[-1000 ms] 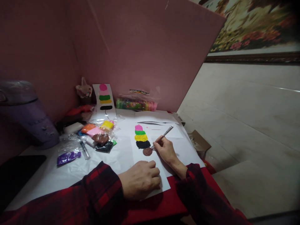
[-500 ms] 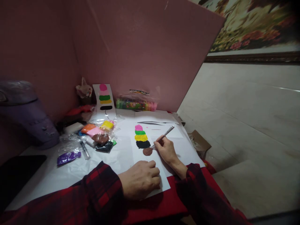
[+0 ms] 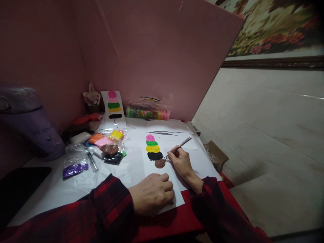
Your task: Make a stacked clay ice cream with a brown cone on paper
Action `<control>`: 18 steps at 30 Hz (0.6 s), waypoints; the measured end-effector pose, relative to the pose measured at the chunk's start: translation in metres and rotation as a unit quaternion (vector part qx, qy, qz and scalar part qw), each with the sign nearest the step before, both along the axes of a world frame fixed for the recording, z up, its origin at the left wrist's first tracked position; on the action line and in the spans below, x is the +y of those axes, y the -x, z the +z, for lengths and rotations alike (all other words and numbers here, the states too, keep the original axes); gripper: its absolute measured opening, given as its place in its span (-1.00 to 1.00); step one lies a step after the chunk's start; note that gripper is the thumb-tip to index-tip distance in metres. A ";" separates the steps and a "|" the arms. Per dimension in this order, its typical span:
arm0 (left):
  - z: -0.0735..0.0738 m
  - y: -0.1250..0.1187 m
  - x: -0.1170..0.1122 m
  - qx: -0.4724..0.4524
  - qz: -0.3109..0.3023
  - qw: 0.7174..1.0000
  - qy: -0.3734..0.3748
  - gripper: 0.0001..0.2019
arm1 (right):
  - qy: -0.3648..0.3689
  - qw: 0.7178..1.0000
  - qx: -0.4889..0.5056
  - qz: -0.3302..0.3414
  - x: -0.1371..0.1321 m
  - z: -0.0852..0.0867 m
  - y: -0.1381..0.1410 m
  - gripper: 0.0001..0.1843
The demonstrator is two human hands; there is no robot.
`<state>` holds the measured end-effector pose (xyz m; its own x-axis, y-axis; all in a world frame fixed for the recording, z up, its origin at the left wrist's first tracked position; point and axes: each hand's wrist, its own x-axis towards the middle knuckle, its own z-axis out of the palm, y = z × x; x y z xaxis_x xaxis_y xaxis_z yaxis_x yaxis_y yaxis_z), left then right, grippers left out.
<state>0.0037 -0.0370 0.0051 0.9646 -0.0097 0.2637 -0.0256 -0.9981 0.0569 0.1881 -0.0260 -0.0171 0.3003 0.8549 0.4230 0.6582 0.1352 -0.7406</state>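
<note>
Your right hand (image 3: 181, 162) grips a slim metal tool (image 3: 177, 147) pen-fashion, fingers closed around its lower shaft, the handle angled up and away to the right. Your left hand (image 3: 152, 193) lies loosely curled, knuckles up, pressing on the near edge of the white sheet (image 3: 172, 189); it holds nothing that can be seen.

Largest item noted: a pink board (image 3: 152, 57) stands upright behind the work surface. A purple appliance (image 3: 27, 123) sits at far left. The table (image 3: 60, 189) is covered in white paper. On the sheet, a column of coloured clay patches (image 3: 152, 147) runs pink, green, yellow, black from far to near. Just below the black patch lies a round brown clay piece (image 3: 160, 163); the tool's tip touches its right edge. A reference card (image 3: 113, 105) with a similar stack of colours leans against the board. Bagged clay pieces (image 3: 107, 145) in orange, pink, yellow, brown and black lie left of the sheet, well apart from both hands. A purple clay bag (image 3: 75, 169) lies nearer the left edge.
</note>
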 end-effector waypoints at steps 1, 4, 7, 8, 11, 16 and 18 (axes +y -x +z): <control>0.000 0.000 0.000 0.000 0.001 1.000 0.000 -0.84 | 0.002 1.000 0.000 0.005 0.000 0.000 0.000 -0.84; 0.000 0.000 0.000 0.001 -0.002 1.000 0.000 -0.86 | 0.009 1.000 -0.003 0.018 0.000 0.000 0.001 -0.84; 0.000 0.000 0.001 -0.003 -0.004 1.000 0.001 -0.87 | 0.014 1.000 -0.004 0.024 0.000 0.000 0.002 -0.85; 0.000 0.000 0.001 -0.003 -0.004 1.000 0.002 -0.86 | 0.016 1.000 -0.003 0.025 -0.001 0.000 0.002 -0.86; 0.000 0.000 0.001 -0.004 -0.004 1.000 0.003 -0.83 | 0.018 1.000 -0.003 0.024 -0.001 0.001 0.003 -0.86; -0.002 0.000 0.000 -0.009 -0.003 1.000 -0.007 -0.84 | 0.018 1.000 -0.002 0.025 -0.002 0.003 0.004 -0.86; -0.002 0.000 0.000 -0.009 0.000 1.000 -0.010 -0.85 | 0.018 0.999 -0.001 0.029 -0.002 0.003 0.004 -0.85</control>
